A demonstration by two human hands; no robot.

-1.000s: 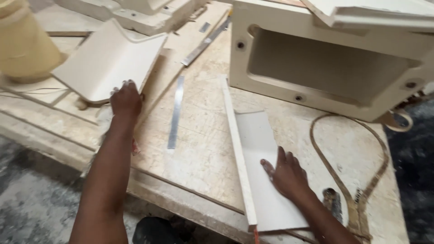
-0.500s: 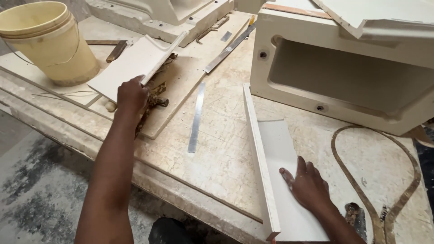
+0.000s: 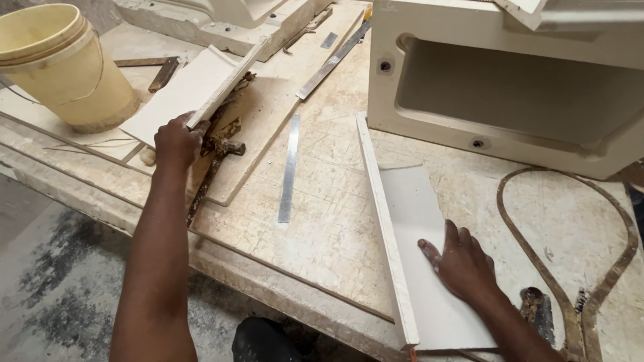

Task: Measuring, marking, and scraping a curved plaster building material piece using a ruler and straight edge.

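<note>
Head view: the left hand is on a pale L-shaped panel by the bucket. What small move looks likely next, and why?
Probably lifting that L-shaped panel toward the centre of the workbench. The left hand has its grip on the panel's near end, while the right hand lies flat on a matching white panel, as if steadying it. A metal ruler lies between them.

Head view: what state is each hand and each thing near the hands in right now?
Left hand: gripping the corner of the white slab, which is tilted.
Right hand: pressed flat on the L-shaped white panel.
Bucket: upright, open.
Metal strip: lying flat, untouched.
</note>
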